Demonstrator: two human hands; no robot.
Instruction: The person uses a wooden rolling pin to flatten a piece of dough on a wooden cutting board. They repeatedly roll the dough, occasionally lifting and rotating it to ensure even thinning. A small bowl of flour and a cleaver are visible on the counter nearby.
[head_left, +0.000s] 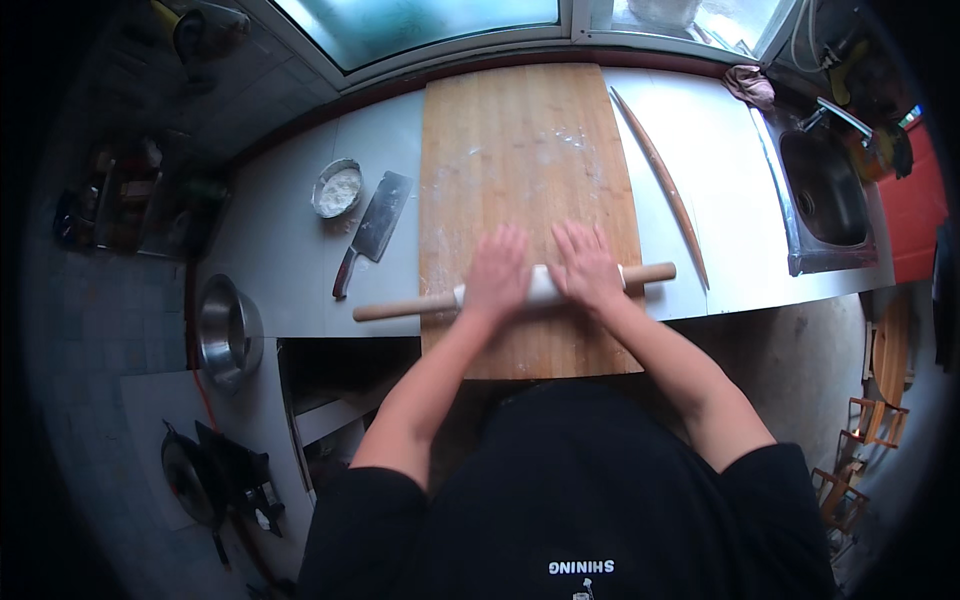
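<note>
A long wooden rolling pin (405, 307) lies across a wooden board (525, 172), with white dough (543, 286) wrapped around its middle. My left hand (497, 271) and my right hand (585, 262) press down on the wrapped dough, palms down, a short gap between them; both look slightly blurred. Flour is smeared over the board. To its left are a cleaver (381, 217) with a dark red handle and a bowl of flour (337, 191). A second, tapered rolling pin (664, 180) rests on the white counter to the right of the board.
A metal sink (825, 187) with a tap (844, 118) is set in the counter's right part, a crumpled cloth (748, 86) beside it. Steel basins (225, 330) stand at the counter's left end, a dark pan (187, 476) below them. Windows (450, 30) line the back.
</note>
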